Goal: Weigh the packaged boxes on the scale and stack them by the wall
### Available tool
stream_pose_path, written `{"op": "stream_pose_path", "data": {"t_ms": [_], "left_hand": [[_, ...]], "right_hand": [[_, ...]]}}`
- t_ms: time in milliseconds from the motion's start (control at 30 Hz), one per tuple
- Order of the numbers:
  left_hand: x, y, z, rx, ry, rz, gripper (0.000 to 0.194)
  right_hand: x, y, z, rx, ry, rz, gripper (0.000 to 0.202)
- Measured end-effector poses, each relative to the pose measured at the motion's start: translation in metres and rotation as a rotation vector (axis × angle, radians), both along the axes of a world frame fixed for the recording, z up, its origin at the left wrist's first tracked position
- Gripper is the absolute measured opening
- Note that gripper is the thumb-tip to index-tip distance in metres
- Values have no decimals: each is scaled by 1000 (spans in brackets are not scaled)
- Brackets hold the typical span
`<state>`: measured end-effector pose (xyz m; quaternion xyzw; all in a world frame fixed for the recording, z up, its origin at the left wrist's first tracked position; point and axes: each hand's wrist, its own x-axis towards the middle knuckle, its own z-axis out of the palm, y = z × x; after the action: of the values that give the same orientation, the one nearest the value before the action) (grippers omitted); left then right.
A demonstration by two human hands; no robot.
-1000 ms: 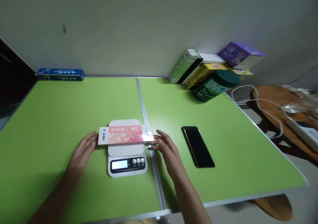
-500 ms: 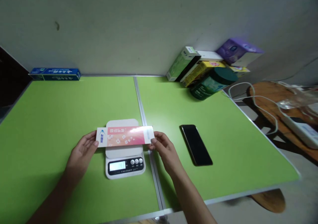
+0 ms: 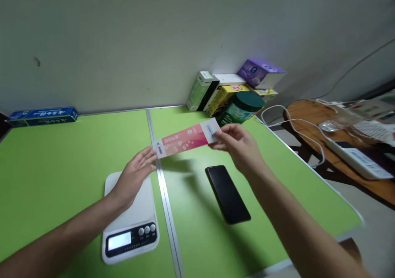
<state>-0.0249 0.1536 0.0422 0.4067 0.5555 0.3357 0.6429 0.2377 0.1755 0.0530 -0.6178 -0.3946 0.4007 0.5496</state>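
A pink and white toothpaste box point(image 3: 187, 140) is held up in the air above the table, tilted with its right end higher. My right hand point(image 3: 239, 146) pinches that right end between thumb and fingers. At the box's left end, my left hand point(image 3: 135, 177) has its fingers stretched out and apart; whether the fingertips still touch the box I cannot tell. Below my left hand lies a white kitchen scale point(image 3: 138, 206), partly covered by the hand and forearm, its display lit. A black phone point(image 3: 228, 193) lies flat on the table under my right hand.
On the green table point(image 3: 77, 154), a blue box point(image 3: 43, 116) lies at the back left by the wall. A dark green tub point(image 3: 239, 107), a green box point(image 3: 199, 91), yellow boxes point(image 3: 226, 97) and a purple box point(image 3: 259, 72) stand at the back right. White cables point(image 3: 290, 119) hang beside the table.
The toothpaste box has been lifted off the scale and carried right and toward the back by my right hand. My left hand's grip has opened. The view has turned right.
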Motion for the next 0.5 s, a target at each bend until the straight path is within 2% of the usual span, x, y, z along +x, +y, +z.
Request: {"op": "stream_pose_path", "data": {"t_ms": [100, 167, 233, 367, 433, 500], "left_hand": [[44, 43, -14, 96, 63, -90, 64], [74, 78, -29, 172, 139, -137, 66], [104, 116, -45, 276, 224, -150, 68], [160, 189, -77, 452, 332, -102, 71], [182, 219, -91, 515, 351, -65, 68], [200, 244, -103, 587, 342, -36, 61]], "right_hand": [[21, 46, 14, 114, -436, -56, 28], [29, 81, 19, 154, -707, -85, 25], [34, 118, 19, 182, -889, -94, 23], [39, 187, 10, 243, -1053, -70, 19], [39, 208, 8, 257, -1084, -60, 20], [39, 218, 9, 214, -1115, -56, 22]]}}
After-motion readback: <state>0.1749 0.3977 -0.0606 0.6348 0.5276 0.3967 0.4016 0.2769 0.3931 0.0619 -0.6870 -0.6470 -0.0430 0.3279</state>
